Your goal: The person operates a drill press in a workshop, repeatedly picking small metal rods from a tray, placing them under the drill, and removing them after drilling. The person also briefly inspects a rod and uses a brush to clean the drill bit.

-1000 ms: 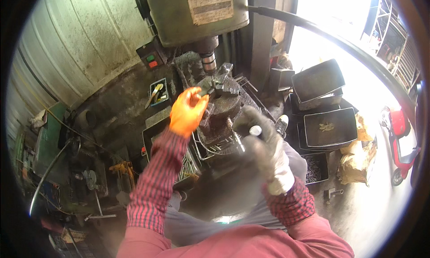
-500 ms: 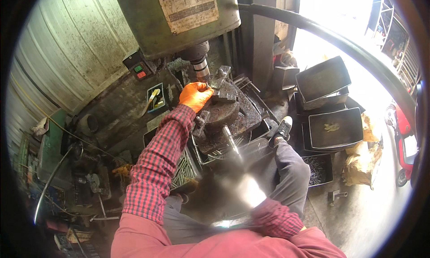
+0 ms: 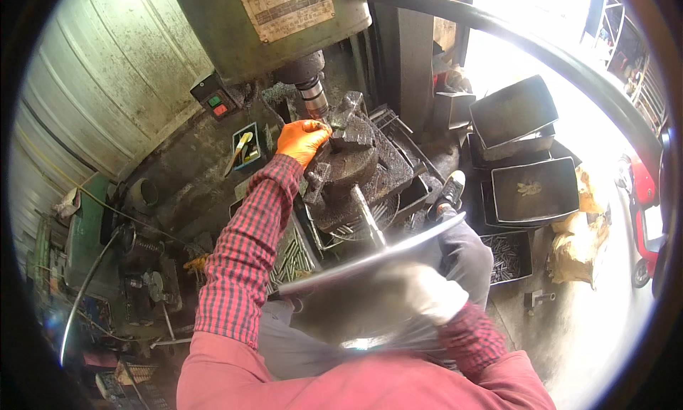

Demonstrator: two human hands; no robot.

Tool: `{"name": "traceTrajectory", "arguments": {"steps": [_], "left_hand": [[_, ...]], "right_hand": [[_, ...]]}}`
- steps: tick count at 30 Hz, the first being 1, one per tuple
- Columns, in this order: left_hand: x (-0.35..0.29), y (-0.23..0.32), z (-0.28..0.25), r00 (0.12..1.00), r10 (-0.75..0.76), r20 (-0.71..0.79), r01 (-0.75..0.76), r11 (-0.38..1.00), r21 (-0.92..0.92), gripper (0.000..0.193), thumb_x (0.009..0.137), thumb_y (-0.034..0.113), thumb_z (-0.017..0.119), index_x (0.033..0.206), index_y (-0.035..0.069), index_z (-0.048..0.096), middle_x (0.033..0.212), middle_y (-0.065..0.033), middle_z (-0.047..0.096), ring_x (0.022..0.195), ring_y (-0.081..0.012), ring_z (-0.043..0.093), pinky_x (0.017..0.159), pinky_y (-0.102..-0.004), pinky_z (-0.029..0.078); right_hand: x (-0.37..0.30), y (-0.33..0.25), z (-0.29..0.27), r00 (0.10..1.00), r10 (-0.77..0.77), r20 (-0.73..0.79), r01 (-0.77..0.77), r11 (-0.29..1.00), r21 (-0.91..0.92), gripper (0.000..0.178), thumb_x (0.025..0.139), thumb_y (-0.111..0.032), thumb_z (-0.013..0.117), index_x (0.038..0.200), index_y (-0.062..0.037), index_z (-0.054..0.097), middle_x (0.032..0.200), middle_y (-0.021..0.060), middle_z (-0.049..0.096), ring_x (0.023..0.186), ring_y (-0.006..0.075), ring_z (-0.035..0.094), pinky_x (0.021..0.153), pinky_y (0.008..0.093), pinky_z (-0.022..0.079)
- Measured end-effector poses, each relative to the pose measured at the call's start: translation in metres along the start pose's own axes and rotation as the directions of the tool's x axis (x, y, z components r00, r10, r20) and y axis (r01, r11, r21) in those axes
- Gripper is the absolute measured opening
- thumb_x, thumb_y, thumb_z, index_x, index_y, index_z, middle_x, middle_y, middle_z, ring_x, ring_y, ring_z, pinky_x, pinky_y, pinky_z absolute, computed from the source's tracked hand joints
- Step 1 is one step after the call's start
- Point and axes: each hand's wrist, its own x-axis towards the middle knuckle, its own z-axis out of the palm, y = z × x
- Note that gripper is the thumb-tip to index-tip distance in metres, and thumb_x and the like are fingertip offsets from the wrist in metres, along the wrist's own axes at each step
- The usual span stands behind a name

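While the left hand (image 3: pixel 302 141) sits at the near side of the vise (image 3: pixel 356 136) in the head view, its thumb and fingertips are drawn together in a pinch. Glove is thin, smooth, bright orange. Can't tell what, if anything, is between the tips; too small and partly hidden.

Vise: dark, blocky, coated in gritty swarf, sits right below the drill chuck (image 3: pixel 311 93), which is bare steel, stepped and cylindrical. A round shiny screw rod (image 3: pixel 368 218) runs from the vise toward the person. At its near end: long pale bar (image 3: pixel 334 273), slanted across the lap, motion-blurred.

Right hand (image 3: pixel 434 296) is below that bar, in a whitish glove, heavily blurred. Can't tell finger state, or whether it touches the bar. Both sleeves are red-and-black checked cloth.

Above: drill head (image 3: pixel 292 36), boxy, green paint, grimy. Switch box (image 3: pixel 213 100) hangs to its left, with green and red buttons, against a ribbed, stained metal wall (image 3: pixel 107 82).

Below the vise, left: slim metal rods (image 3: pixel 293 257) in a bin. Right: short metal pins (image 3: pixel 505 257) in a black rectangular bin, shallow dark trays (image 3: pixel 537 200) behind, crumpled tan sack (image 3: pixel 580 250) beside them.
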Motion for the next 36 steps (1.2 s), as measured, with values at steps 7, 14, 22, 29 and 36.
{"name": "traceTrajectory", "arguments": {"steps": [7,14,22,29,36], "left_hand": [[-0.028,-0.001,-0.042,0.951,-0.088,-0.296,-0.044,0.909,-0.414,0.016,0.100,0.015,0.077,0.111,0.005,0.073,0.100,-0.0027,0.074,0.086,-0.0137,0.068,0.077,-0.0309,0.057],[-0.050,0.013,-0.039,0.963,-0.183,-0.199,0.171,0.983,-0.073,0.029,0.107,0.017,0.065,0.134,0.007,0.062,0.095,-0.0036,0.070,0.070,-0.0119,0.059,0.061,-0.0278,0.051],[-0.029,0.015,-0.015,0.995,-0.101,0.026,0.099,0.991,0.090,0.033,0.103,0.008,0.066,0.135,0.003,0.060,0.101,-0.0061,0.070,0.082,-0.0121,0.061,0.072,-0.0280,0.051],[-0.014,0.018,-0.006,0.999,0.002,-0.035,0.014,0.889,0.457,0.012,0.098,0.011,0.075,0.107,0.004,0.073,0.094,-0.0031,0.072,0.084,-0.0127,0.065,0.078,-0.0300,0.053],[-0.009,0.008,0.002,0.995,-0.100,-0.002,0.100,0.995,-0.017,0.015,0.096,0.015,0.081,0.104,0.002,0.077,0.093,-0.0022,0.074,0.088,-0.0110,0.066,0.085,-0.0291,0.052]], "right_hand": [[-0.098,0.013,-0.043,0.858,0.379,-0.346,-0.262,0.903,0.340,0.041,0.083,0.001,0.076,0.124,0.0001,0.074,0.117,0.0124,0.076,0.112,0.0221,0.072,0.100,0.0322,0.056],[-0.113,0.032,-0.028,0.831,0.407,-0.379,-0.129,0.803,0.581,0.039,0.085,-0.002,0.079,0.123,0.0034,0.074,0.123,0.0105,0.073,0.115,0.0184,0.069,0.101,0.0302,0.055],[-0.112,0.024,-0.028,0.863,0.365,-0.348,-0.154,0.848,0.507,0.038,0.088,0.004,0.074,0.125,0.0019,0.074,0.126,0.0098,0.071,0.117,0.0182,0.068,0.102,0.0308,0.054],[-0.127,0.016,-0.032,0.792,0.464,-0.396,-0.186,0.802,0.568,0.039,0.084,0.005,0.073,0.122,0.0015,0.075,0.124,0.0087,0.073,0.115,0.0178,0.068,0.101,0.0305,0.054],[-0.106,0.000,-0.026,0.855,0.354,-0.379,-0.110,0.838,0.534,0.037,0.086,0.004,0.076,0.122,0.0024,0.075,0.126,0.0100,0.071,0.116,0.0180,0.068,0.102,0.0312,0.054]]}}
